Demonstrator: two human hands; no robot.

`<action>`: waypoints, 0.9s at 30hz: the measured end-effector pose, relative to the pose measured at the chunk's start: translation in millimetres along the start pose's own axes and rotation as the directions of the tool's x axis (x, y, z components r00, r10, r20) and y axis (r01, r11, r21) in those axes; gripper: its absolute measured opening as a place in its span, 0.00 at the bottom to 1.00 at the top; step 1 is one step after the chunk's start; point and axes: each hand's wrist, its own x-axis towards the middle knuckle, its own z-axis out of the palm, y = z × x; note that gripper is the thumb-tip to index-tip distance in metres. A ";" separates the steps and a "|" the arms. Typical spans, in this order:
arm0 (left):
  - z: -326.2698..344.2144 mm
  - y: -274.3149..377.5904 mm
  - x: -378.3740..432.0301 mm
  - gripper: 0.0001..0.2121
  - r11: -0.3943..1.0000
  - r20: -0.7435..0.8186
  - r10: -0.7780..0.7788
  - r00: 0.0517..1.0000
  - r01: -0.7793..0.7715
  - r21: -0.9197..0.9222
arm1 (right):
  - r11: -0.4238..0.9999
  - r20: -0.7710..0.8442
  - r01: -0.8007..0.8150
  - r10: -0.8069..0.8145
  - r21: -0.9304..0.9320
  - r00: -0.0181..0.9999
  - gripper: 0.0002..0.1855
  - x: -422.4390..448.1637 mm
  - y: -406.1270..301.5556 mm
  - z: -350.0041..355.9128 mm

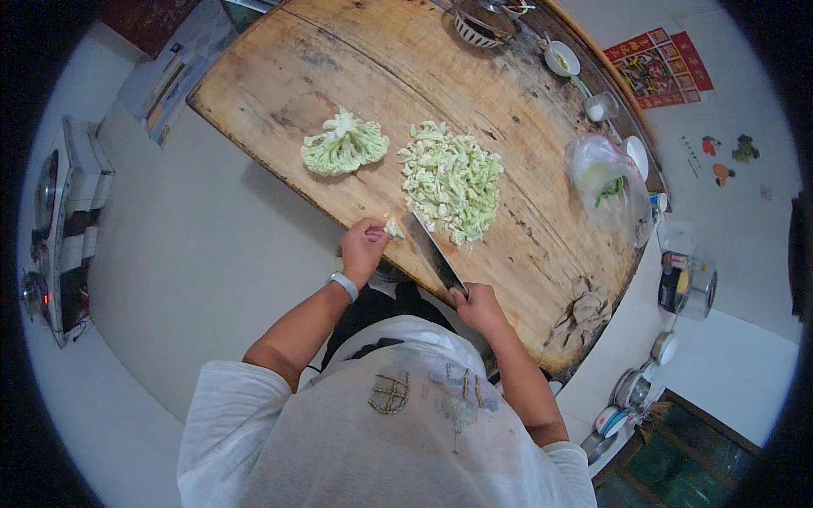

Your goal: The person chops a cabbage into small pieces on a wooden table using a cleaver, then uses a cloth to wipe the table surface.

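Note:
Between the fingertips of my left hand [365, 246] is a small cauliflower floret [394, 228], held low over the front edge of the wooden table [305, 57]. My right hand [477, 307] grips the handle of a broad-bladed kitchen knife [437, 254]. Its blade points away from me, between the floret and a heap of chopped cauliflower [451, 181], with the tip close to the heap's near side. Farther left lies a larger cauliflower piece [345, 145], stalk upward, apart from the heap.
Toward the right end sit a clear plastic bag [606, 184] with greens inside and some crumpled brown pieces [581, 311]. Along the back stand a patterned bowl [479, 28], a white bowl [562, 58] and a clear cup [600, 106]. Metal pots [630, 388] stand beyond the table, at right.

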 end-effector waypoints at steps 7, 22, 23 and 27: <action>-1.4 3.9 0.1 0.07 1.000 0.017 0.010 1.000 -0.010 0.029 | 0.990 0.077 -0.034 0.045 -0.139 0.996 0.14 21.0 -5.9 8.0; -1.1 -4.5 -0.5 0.07 0.999 0.011 0.034 0.999 -0.034 -0.004 | 0.991 0.112 0.051 -0.037 -0.121 0.993 0.14 7.0 -4.8 -2.1; -1.3 -4.7 -0.1 0.07 0.999 0.018 0.041 0.999 -0.041 0.004 | 0.987 0.114 0.048 -0.031 -0.152 0.993 0.14 12.1 -2.0 1.7; -0.7 2.6 -0.9 0.06 0.997 0.066 0.074 0.995 -0.076 0.031 | 0.983 0.071 0.069 -0.058 -0.167 0.996 0.13 33.5 6.7 28.3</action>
